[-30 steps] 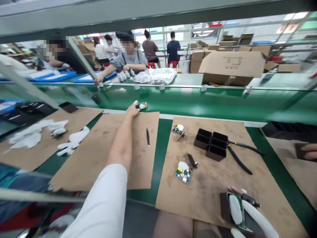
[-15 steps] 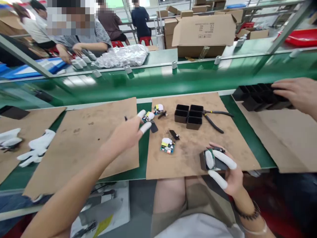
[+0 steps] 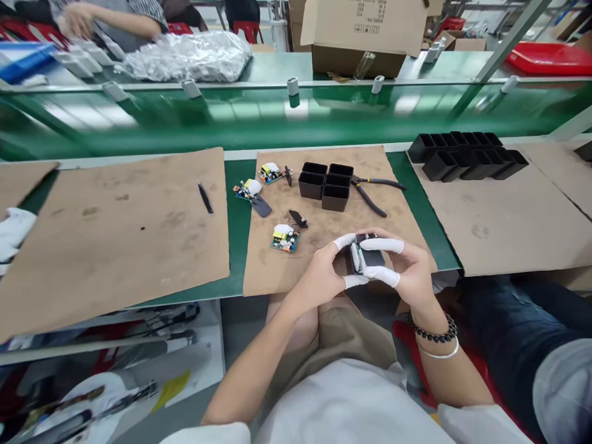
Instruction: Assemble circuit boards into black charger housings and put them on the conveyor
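Both hands meet at the near edge of the cardboard mat (image 3: 319,271), around a black plastic case (image 3: 374,258) with a circuit board (image 3: 356,256) partly in its mouth. My left hand (image 3: 321,268) pinches the case's left side between thumb and finger. My right hand (image 3: 409,265) grips it from the right. White finger cots cover several fingertips. Left of the hands lies a circuit board with a black plate (image 3: 285,237); two more boards (image 3: 250,189) (image 3: 271,173) sit farther back. Open-topped black cases (image 3: 335,197) stand in a cluster beside cutting pliers (image 3: 377,191) with spread handles.
Black tweezers (image 3: 205,198) lie on the left cardboard (image 3: 161,246). More black cases (image 3: 467,155) stand on the right cardboard. Behind the green bench's rail are a carton (image 3: 361,37), wrapped plastic (image 3: 189,57) and a co-worker's hands (image 3: 78,18). Someone's legs (image 3: 504,333) are at right.
My left hand has come from the circuit boards at the back left to the case in my right hand. Another person's hand has left the cases at right. The view has shifted.
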Demonstrator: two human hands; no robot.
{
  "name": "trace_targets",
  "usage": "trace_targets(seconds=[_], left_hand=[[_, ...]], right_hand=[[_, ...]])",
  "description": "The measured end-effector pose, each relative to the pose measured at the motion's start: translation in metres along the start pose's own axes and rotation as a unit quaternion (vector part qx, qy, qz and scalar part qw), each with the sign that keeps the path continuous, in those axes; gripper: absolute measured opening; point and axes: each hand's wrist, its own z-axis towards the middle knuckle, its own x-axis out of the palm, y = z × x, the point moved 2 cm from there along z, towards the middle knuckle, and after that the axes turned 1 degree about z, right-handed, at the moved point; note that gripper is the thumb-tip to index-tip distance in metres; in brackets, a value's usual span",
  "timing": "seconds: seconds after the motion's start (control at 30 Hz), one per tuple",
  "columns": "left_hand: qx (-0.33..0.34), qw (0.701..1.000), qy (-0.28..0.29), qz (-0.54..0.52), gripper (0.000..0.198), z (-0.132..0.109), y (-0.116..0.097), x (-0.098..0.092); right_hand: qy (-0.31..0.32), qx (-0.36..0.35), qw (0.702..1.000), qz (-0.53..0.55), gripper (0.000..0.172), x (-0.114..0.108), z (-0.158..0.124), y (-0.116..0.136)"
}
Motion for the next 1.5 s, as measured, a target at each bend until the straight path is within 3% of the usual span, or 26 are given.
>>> trace_targets(seconds=[0.27,0.63,0.93,1.03,1.17,1.27,1.37,1.5], left_hand=[[-0.006,1.0,-0.016,0.005,0.074,-0.005,0.0,-0.002],[-0.002,1.0,-0.018,0.008,0.071,-0.005,0.0,-0.001],[0.01,1.0,-0.014,0.017,0.065,-0.005,-0.004,-0.003],[0.003,0.999,-0.026,0.024,0.065,-0.007,-0.005,0.001],[0.001,0.992,-0.093,0.081,0.067,-0.014,-0.003,0.016],[0.006,0.983,-0.129,0.134,0.067,-0.017,-0.002,0.026],[0.019,0.977,-0.108,0.184,0.071,-0.019,-0.002,0.028],[0.043,0.94,-0.128,0.314,0.084,-0.036,-0.002,0.016]], right_hand=[[-0.024,0.033,0.999,0.007,0.027,0.006,-0.002,0.003],[0.007,0.085,0.995,-0.057,0.021,0.002,-0.002,0.02],[0.052,0.054,0.988,-0.134,0.023,0.001,-0.002,0.016],[-0.031,0.014,0.975,-0.218,0.03,0.011,-0.017,0.02],[-0.156,-0.017,0.934,-0.322,0.039,0.033,-0.042,0.02],[-0.17,-0.003,0.929,-0.33,0.033,0.037,-0.047,0.013],[-0.162,-0.009,0.936,-0.314,0.026,0.025,-0.044,0.01],[-0.183,-0.065,0.925,-0.327,0.041,0.009,-0.04,0.013]])
